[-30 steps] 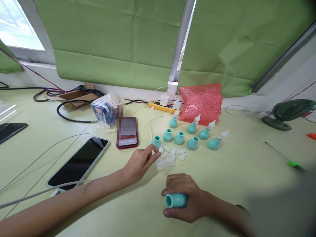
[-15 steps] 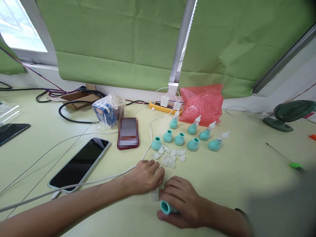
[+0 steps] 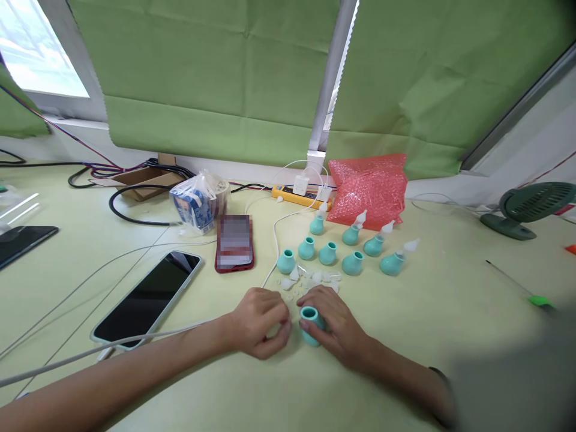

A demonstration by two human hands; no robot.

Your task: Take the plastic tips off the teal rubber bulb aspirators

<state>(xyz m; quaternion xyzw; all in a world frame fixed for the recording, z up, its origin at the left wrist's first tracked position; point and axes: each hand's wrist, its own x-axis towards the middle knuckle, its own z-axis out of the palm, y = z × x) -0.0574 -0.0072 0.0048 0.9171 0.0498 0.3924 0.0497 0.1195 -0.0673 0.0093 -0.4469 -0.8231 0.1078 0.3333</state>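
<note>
My right hand is wrapped round a teal rubber bulb, which stands upright with its round opening facing up. Just left of it, my left hand is closed with fingertips together; whatever it holds, if anything, is hidden. Behind both hands lie several small clear and white plastic pieces. Beyond these stand open teal bulbs without tips. Farther back and to the right, other teal bulbs carry translucent white tips.
A white cable crosses my left forearm near a large phone. A red phone, bagged boxes, a power strip, a red bubble-wrap bag, a green fan and a green-handled tool are also on the table.
My right hand has moved up and turned the bulb upright. The clear piece between my hands no longer shows. My left hand has shifted slightly left and down.
</note>
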